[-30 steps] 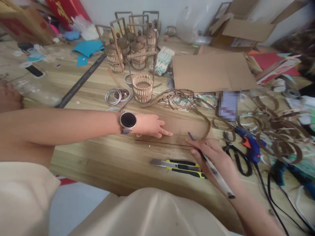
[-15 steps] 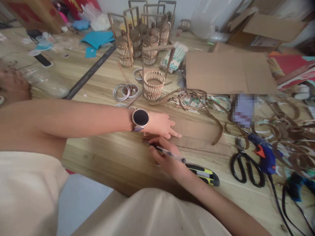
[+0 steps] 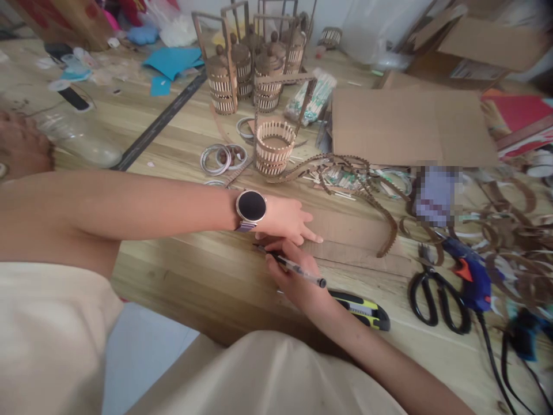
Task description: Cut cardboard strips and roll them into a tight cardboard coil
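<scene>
Grip snug around a pen (image 3: 303, 272), the right hand (image 3: 303, 291) pointed it; left hand (image 3: 286, 219), fingers apart, likely steadied cardboard (image 3: 352, 229).

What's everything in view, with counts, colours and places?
pen: one, clear, black, in right hand
cardboard strip: one, brown, under left hand
cutter: one, yellow, black, near right hand
scissors: one, black, right
glue gun: one, blue, orange, right
curled strips: many, brown, right
lidless basket: one, brown, centre
lidded baskets: several, brown, back
cardboard sheet: one, brown, back right
bottle: one, clear, left
boxes: two, brown, back corners
co-worker's hand: one, far left
left hand, right hand: one each, centre
</scene>
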The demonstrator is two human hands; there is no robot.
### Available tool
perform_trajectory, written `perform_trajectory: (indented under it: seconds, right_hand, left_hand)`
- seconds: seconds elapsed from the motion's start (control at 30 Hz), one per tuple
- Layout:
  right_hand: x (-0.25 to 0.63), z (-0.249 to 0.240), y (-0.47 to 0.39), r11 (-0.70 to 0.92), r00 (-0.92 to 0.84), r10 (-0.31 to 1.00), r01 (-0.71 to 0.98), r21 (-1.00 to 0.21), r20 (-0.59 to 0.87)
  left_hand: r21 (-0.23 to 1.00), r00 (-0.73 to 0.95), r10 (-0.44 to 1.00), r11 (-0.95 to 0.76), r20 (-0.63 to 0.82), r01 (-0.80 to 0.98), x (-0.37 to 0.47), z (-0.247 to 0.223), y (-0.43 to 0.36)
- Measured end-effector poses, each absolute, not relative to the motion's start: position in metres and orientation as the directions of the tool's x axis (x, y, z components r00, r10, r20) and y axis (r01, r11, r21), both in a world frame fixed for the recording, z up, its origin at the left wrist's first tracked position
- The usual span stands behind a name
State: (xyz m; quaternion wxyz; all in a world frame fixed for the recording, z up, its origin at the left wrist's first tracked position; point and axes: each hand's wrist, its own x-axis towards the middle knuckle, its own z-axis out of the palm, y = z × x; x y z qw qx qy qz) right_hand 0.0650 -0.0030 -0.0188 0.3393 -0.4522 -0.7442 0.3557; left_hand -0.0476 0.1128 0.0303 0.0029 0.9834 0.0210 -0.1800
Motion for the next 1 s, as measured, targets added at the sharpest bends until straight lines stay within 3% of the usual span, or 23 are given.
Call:
perform_trajectory:
  seconds: [0.2, 0.37, 0.53, 0.77, 1.0]
  right_hand:
    - [0.062, -0.022, -0.002, 0.428, -0.392, 0.881, 0.425, -0.798, 0.264]
    - [0.064, -0.021, -0.002, 0.402, -0.383, 0.893, 0.443, -0.801, 0.236]
    - [0.062, -0.019, -0.001, 0.413, -0.411, 0.882, 0.433, -0.801, 0.233]
    - [0.064, -0.015, -0.001, 0.355, -0.384, 0.906, 0.463, -0.812, 0.178]
    - [0.060, -0.021, 0.000, 0.415, -0.416, 0.879, 0.430, -0.802, 0.232]
  left_hand:
    - [0.147, 0.925, 0.197, -0.956, -0.325, 0.255, -0.050, 0.035, 0.109]
    - [0.087, 0.962, 0.113, -0.987, -0.251, 0.138, -0.051, 0.034, 0.109]
    - [-0.011, 0.930, 0.070, -0.997, -0.360, 0.070, -0.049, 0.036, 0.110]
    - [0.165, 0.897, 0.283, -0.921, -0.341, 0.353, -0.050, 0.035, 0.111]
    - [0.059, 0.984, 0.058, -0.996, -0.167, 0.069, -0.055, 0.023, 0.114]
